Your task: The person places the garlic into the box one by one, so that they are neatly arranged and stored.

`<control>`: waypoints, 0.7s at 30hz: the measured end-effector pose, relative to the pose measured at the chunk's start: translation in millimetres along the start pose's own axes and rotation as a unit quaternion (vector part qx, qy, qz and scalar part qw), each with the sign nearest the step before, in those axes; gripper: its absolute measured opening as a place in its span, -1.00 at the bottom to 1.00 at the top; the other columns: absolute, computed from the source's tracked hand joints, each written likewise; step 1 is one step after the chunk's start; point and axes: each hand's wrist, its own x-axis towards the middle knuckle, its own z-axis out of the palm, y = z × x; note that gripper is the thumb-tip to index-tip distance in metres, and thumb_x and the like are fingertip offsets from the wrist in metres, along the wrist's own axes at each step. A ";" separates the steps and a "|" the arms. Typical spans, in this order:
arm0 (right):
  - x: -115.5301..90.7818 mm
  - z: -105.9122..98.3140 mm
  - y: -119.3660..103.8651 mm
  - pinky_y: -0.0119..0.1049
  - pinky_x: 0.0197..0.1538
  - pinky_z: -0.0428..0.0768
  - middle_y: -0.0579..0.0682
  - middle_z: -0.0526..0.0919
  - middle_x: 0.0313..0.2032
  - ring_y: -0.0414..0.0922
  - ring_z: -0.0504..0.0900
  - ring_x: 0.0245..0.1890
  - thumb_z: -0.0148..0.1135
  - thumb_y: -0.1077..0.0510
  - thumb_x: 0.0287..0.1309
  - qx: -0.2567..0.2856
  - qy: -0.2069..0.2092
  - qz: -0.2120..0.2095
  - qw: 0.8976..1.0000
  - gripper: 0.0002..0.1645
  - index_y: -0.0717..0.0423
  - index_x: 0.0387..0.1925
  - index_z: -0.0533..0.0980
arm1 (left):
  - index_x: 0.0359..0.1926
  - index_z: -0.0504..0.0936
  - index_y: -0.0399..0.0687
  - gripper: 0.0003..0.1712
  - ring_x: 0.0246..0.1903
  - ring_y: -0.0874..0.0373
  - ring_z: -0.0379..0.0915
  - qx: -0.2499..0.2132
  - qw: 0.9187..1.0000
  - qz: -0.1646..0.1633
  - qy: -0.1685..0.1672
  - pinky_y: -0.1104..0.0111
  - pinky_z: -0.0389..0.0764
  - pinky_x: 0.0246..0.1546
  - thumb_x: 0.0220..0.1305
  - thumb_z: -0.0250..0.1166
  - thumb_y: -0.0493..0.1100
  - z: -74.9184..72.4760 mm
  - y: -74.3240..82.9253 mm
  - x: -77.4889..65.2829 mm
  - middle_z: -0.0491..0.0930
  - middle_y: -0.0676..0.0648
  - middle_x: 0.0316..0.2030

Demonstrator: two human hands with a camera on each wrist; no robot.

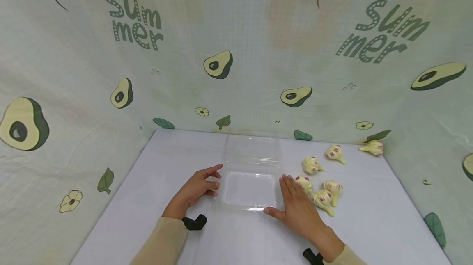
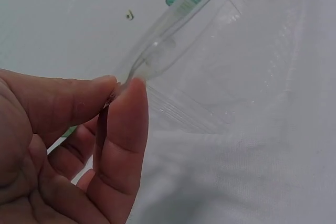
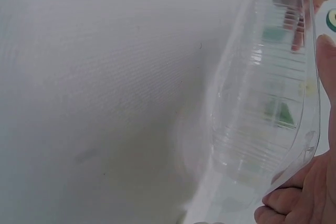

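Observation:
In the head view a clear plastic clamshell container lies opened flat on the white table, its lid folded back on the far side. My left hand is at its left edge. The left wrist view shows the thumb and a finger pinching the clear rim. My right hand lies along the right side with straight fingers, its thumb reaching to the near right corner. In the right wrist view the container's ribbed wall stands beside that hand's thumb.
Several garlic bulbs lie right of the container. One bulb is at the far right corner of the table, and another bulb is partly behind my right hand. A printed cloth with avocados hangs around the back and sides.

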 end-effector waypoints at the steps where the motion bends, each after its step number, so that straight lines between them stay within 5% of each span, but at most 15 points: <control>1: -0.1 0.1 0.3 0.22 0.56 0.28 0.38 0.27 0.53 0.30 0.23 0.57 0.23 -0.62 0.17 0.000 0.002 -0.001 1.000 0.37 0.42 0.53 0.25 | 0.58 0.37 0.02 -0.18 -0.31 0.14 0.46 0.000 1.000 -0.001 -0.001 0.41 0.71 -0.32 0.36 0.32 -0.46 -0.5 0.1 0.4 0.41 -0.17 0.13; 21: -2.0 3.5 2.9 0.20 0.54 0.32 0.37 0.30 0.52 0.29 0.25 0.56 0.23 -0.63 0.17 -0.007 0.012 -0.007 1.000 0.36 0.41 0.52 0.27 | 0.55 0.42 0.00 -0.28 -0.21 0.14 0.55 -0.008 1.000 -0.006 0.012 0.39 0.73 -0.38 0.43 0.28 -0.41 0.4 -1.8 2.1 0.47 -0.10 0.04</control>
